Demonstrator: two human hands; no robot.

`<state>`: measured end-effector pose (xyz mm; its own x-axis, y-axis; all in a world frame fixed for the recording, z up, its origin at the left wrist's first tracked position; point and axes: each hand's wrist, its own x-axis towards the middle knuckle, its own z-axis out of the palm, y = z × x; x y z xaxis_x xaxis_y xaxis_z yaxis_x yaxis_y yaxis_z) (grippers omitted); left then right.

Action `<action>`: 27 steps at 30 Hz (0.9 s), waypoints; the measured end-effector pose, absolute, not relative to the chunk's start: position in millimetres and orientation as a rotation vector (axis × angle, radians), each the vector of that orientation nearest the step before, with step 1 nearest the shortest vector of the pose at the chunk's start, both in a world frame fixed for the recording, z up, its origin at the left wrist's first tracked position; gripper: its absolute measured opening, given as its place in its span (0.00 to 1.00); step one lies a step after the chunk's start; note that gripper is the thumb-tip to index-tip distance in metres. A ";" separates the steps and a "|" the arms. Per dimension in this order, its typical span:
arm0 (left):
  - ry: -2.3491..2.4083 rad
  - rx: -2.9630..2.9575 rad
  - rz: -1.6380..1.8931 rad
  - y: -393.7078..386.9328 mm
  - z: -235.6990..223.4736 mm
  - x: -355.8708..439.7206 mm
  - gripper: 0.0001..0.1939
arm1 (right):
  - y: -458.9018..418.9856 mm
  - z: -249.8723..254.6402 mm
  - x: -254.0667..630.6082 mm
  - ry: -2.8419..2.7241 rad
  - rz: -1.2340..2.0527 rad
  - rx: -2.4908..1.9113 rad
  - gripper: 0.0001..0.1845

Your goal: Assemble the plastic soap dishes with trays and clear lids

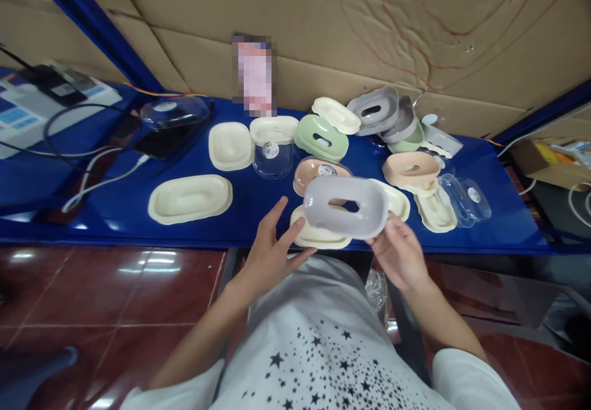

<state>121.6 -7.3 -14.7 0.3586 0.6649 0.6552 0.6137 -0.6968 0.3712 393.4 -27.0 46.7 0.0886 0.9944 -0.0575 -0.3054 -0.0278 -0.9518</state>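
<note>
My right hand [401, 250] grips the right end of a grey oval plastic shell with a slot in its middle [323, 212], holding it above the table. To its left, my left hand [272, 244] has its fingers spread and holds nothing; its fingertips are close to the shell's left end. Under the shell lies a cream oval tray [318, 236], partly covered. A second cream piece [398, 202] shows behind it on the right. Just beyond is a peach shell [307, 173] with a labelled clear lid on it, also partly hidden. Another cream oval tray [190, 199] lies off to the left.
Several cream, green, grey and peach pieces, such as a green slotted shell [330, 130], crowd the blue table [258, 204]. Clear lids [475, 197] lie at the right. A phone [168, 139] with a white cable sits left. Cardboard [194, 34] stands behind.
</note>
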 end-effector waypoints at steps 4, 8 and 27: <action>1.134 2.597 1.161 -5.5 -10.8 119.5 0.49 | -37.3 31.8 381.2 -0.855 1.510 -1.088 0.20; 1.116 2.650 1.015 -5.1 -3.7 117.8 0.35 | -39.2 30.7 397.1 -1.297 1.220 -1.304 0.17; 1.180 2.499 0.972 -4.5 -2.9 111.1 0.40 | -22.2 23.3 395.6 -2.477 0.161 -1.071 0.20</action>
<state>111.1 -4.5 -2.9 0.4613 0.7494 0.4750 0.6095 -0.6567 0.4441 395.6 -22.2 23.3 -0.6062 0.7169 0.3442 0.6665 0.6942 -0.2719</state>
